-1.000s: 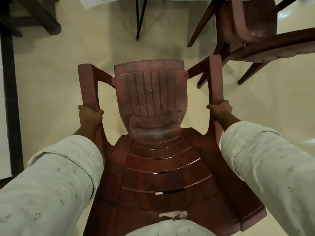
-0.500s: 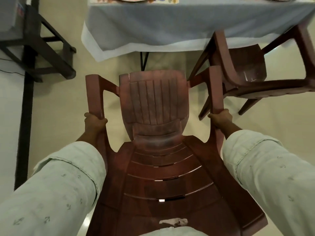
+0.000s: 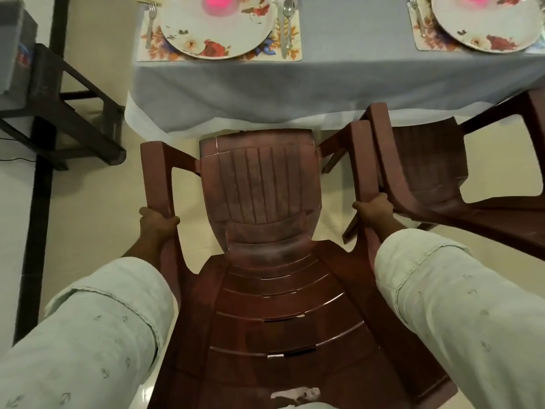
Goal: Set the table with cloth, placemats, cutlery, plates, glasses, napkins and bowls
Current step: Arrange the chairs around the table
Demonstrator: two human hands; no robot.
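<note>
1. Pale floor tiles (image 3: 88, 219) lay below a table draped in grey cloth (image 3: 339, 81), set with floral plates on placemats.
2. Left hand (image 3: 156, 224) curled tightly round the brown chair (image 3: 259, 202)'s left armrest, forearm extended forward.
3. Right hand (image 3: 374, 209) gripped the right armrest likewise, just beside a second chair (image 3: 427, 178).

Cut off by the top edge: two floral plates (image 3: 218, 28) (image 3: 483, 28) and a pink object (image 3: 216, 4). Table legs hidden under the cloth (image 3: 324, 84).
</note>
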